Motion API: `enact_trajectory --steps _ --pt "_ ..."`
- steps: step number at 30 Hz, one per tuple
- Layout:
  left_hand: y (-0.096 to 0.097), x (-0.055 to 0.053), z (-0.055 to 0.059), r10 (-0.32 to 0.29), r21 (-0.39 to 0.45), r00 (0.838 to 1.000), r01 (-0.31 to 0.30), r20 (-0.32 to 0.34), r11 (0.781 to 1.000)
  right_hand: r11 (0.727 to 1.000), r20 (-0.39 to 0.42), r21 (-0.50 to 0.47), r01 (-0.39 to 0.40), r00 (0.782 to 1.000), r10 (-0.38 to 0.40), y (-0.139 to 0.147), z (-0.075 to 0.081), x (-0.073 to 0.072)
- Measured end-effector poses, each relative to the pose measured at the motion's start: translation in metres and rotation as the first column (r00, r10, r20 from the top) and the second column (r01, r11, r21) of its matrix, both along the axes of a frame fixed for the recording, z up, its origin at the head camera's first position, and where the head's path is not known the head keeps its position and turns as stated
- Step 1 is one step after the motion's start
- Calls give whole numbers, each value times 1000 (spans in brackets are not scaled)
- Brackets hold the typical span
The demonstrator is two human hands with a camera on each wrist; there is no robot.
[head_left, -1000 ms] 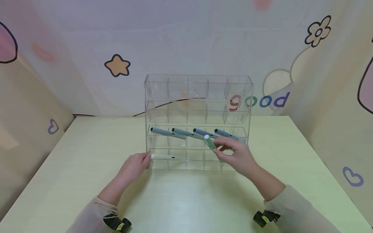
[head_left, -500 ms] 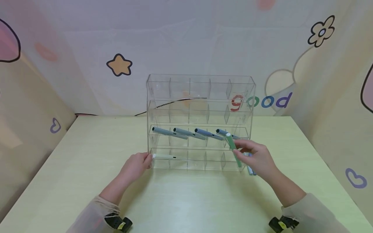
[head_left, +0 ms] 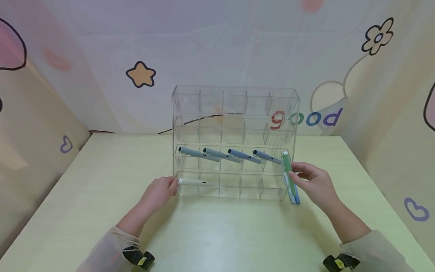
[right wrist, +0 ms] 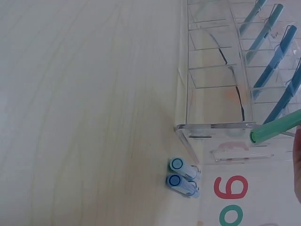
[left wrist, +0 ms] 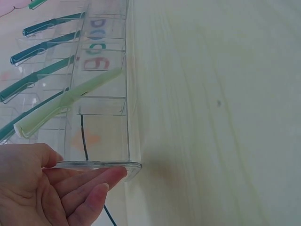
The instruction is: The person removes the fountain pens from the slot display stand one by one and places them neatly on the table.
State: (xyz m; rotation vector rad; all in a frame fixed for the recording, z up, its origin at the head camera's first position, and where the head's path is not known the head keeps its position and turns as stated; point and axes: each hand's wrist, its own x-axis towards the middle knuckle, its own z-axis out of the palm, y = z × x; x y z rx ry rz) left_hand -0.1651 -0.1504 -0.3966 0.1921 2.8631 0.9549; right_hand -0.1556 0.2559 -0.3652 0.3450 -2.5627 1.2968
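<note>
The right hand [head_left: 314,183] pinches a green pen [head_left: 287,168] between thumb and fingers, at the right end of the clear rack [head_left: 234,173]. The pen stands steep, its pale top tipped toward the rack. The right wrist view cuts off most of that hand. The left hand [head_left: 158,194] grips the rack's left wall. Four blue pens [head_left: 244,156] sit in the rack's second row up, a whitish pen [head_left: 192,181] in its bottom row. Two more pens [right wrist: 183,185], partly hidden from the head view, are just past the rack's right end.

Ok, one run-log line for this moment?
Left hand: grips transparent plastic rack, left end; right hand: holds slim green pen by rack's right end; second-lowest tier: four bluish pens; bottom tier: one white pen
</note>
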Motion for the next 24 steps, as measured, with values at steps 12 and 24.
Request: enact_trajectory --steps 12,24 --pt "2 -1 2 -2 3 1000 2 10 1000 996 52 -16 83 995 -82 23 -5 -4" --pt "1 1 3 2 2 1000 -2 5 1000 990 153 -43 133 980 -125 33 -9 -7"
